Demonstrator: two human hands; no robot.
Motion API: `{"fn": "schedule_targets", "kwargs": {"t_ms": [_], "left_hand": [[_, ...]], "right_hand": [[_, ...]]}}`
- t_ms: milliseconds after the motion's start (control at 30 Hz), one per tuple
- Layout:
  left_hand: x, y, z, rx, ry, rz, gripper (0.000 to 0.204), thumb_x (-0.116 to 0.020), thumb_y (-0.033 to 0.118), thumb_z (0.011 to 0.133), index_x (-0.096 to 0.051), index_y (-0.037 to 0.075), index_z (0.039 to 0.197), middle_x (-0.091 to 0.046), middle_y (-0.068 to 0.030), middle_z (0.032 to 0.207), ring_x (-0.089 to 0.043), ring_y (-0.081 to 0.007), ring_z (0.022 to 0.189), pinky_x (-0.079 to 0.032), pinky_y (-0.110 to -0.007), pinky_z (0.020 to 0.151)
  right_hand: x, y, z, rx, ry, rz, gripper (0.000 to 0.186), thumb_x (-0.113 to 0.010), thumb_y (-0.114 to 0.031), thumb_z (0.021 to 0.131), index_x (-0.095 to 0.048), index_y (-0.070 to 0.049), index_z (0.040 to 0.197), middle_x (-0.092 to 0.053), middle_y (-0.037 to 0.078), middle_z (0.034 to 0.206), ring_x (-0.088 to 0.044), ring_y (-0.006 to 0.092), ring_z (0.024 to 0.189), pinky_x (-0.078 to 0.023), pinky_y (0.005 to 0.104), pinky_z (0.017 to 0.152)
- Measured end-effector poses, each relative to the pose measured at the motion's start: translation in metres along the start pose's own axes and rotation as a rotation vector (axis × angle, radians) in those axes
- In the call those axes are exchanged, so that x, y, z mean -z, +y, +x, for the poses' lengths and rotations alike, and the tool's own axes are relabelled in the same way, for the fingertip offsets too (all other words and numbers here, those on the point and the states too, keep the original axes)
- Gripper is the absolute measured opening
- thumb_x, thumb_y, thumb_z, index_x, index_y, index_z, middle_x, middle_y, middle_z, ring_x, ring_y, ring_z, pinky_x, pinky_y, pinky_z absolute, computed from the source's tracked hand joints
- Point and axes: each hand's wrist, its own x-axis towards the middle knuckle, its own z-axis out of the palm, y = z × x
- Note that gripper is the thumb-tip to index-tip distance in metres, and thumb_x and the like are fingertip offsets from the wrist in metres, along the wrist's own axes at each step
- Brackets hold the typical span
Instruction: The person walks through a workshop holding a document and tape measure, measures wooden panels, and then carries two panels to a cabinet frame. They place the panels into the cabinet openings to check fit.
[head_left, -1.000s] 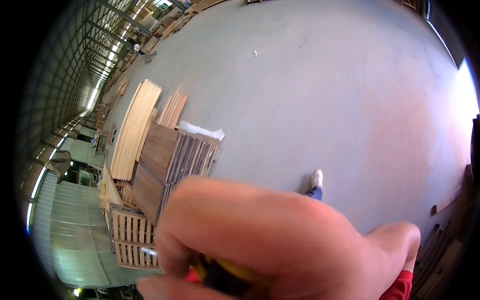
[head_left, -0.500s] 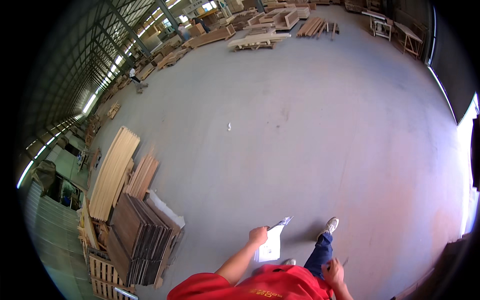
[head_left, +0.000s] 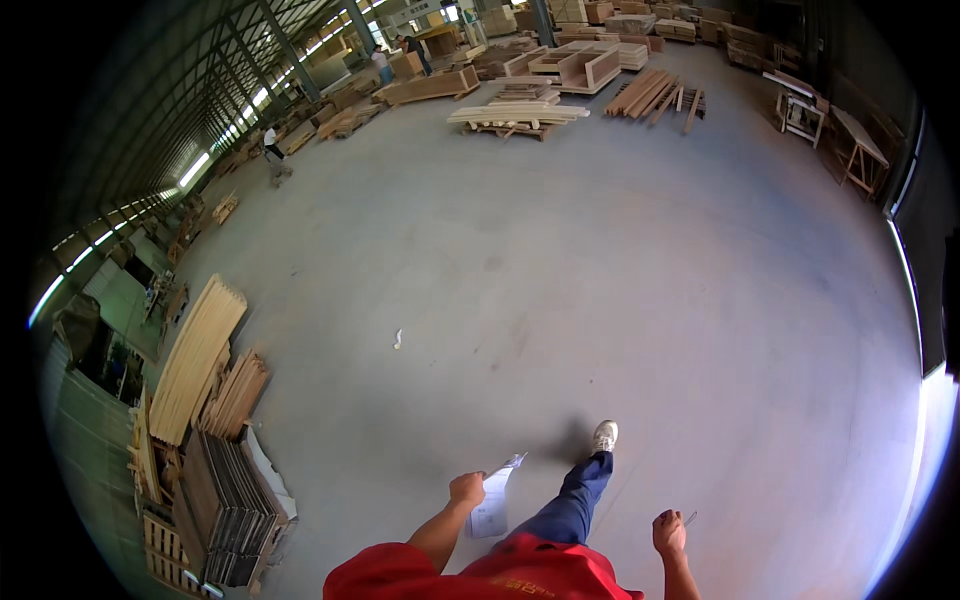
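Closed at the top edge of some white printed papers (head_left: 489, 507), my left hand (head_left: 467, 489) carries them in front of my body, and they hang down and bend. Out to the right, my right hand (head_left: 669, 532) is a loose fist. A thin, shiny thing (head_left: 691, 518) pokes out beside its fingers, too small to name. Below are my red shirt and one blue trouser leg stretched forward, ending in a pale shoe (head_left: 605, 437) on the grey floor (head_left: 600, 270).
Stacked dark boards (head_left: 225, 510), pale planks (head_left: 195, 360) and a slatted pallet (head_left: 165, 550) stand at the left. A white scrap (head_left: 398, 339) lies on the floor ahead. Farther off are timber piles (head_left: 518, 116), wooden stands (head_left: 850, 150) and a person (head_left: 272, 142) with a low cart.
I have stepped forward; the floor scrap and left stacks sit nearer and farther left. My right hand has swung outward from my leg. The papers remain in my left hand.
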Motion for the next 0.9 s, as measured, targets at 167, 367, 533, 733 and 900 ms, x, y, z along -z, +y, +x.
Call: {"fn": "schedule_targets", "kwargs": {"t_ms": [167,367,533,733,900], "left_hand": [[0.049,0.128,0.153,0.014,-0.092,0.023,0.033,-0.059,0.017,0.086,-0.076,0.018,0.114,-0.076,-0.0145,0.107,-0.072,-0.0345,0.103,-0.058,-0.048,0.085],[0.17,0.349,0.386,-0.164,0.063,-0.073,0.026,-0.061,0.013,0.082,-0.077,0.014,0.103,-0.076,-0.0146,0.097,-0.073,-0.0359,0.096,-0.058,-0.048,0.078],[0.243,0.492,0.557,-0.113,0.045,0.023,0.027,-0.061,0.012,0.083,-0.077,0.015,0.104,-0.076,-0.0135,0.101,-0.073,-0.0341,0.098,-0.058,-0.046,0.082],[0.369,0.713,0.762,-0.163,0.123,-0.026,0.028,-0.061,0.013,0.085,-0.076,0.018,0.108,-0.076,-0.0123,0.106,-0.073,-0.0322,0.102,-0.057,-0.046,0.086],[0.402,0.829,0.89,-0.021,-0.037,-0.031,0.028,-0.06,0.015,0.087,-0.075,0.019,0.111,-0.076,-0.011,0.106,-0.073,-0.0336,0.103,-0.057,-0.047,0.086]], "right_hand": [[0.041,0.053,0.179,-0.235,-0.102,-0.091,0.026,-0.059,-0.022,0.088,-0.067,0.002,0.092,-0.071,0.025,0.094,-0.068,0.0444,0.089,-0.056,0.0515,0.08],[0.098,0.105,0.363,-0.458,-0.369,-0.091,0.03,-0.065,-0.023,0.082,-0.073,0.004,0.093,-0.075,0.022,0.085,-0.075,0.0373,0.08,-0.061,0.0467,0.075],[0.155,0.091,0.573,-0.528,-0.548,0.024,0.031,-0.067,-0.024,0.082,-0.074,0.004,0.092,-0.076,0.021,0.084,-0.075,0.0343,0.077,-0.062,0.045,0.073],[0.28,0.165,0.933,-0.583,-0.542,0.075,0.031,-0.068,-0.026,0.082,-0.075,0.004,0.091,-0.076,0.02,0.083,-0.076,0.0306,0.074,-0.062,0.0429,0.07],[0.462,0.021,1.245,-0.305,-0.395,0.123,0.028,-0.063,-0.021,0.08,-0.069,0.007,0.084,-0.072,0.017,0.069,-0.071,0.0263,0.061,-0.058,0.0412,0.061]]}}
